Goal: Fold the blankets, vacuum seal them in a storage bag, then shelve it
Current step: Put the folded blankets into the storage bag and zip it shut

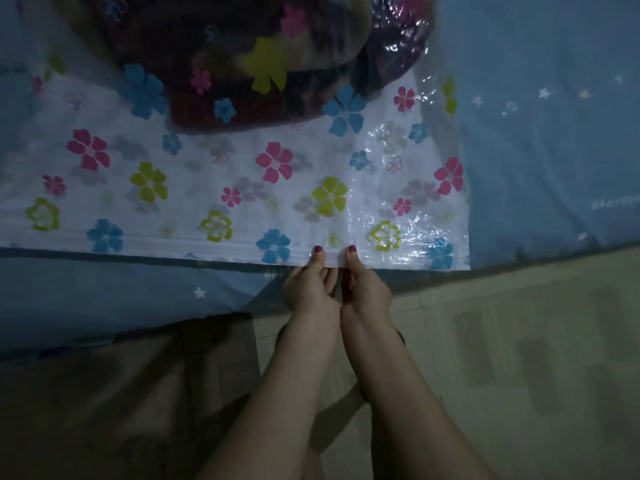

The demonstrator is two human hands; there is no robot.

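A clear plastic storage bag [242, 188] printed with pink, blue and green flowers lies flat on the bed. Dark folded blankets [242, 60] sit inside it at the far end. Its zip strip [156, 244] runs along the near edge, at the bed's edge. My left hand [310, 289] and my right hand [363, 289] are side by side at that edge. Each pinches the zip strip with the thumb on top and the fingers beneath.
The bed has a blue sheet with white stars [540, 133]. Below the bed edge there is a pale tiled floor [519, 358] on the right. A brown surface [121, 393] lies at the lower left.
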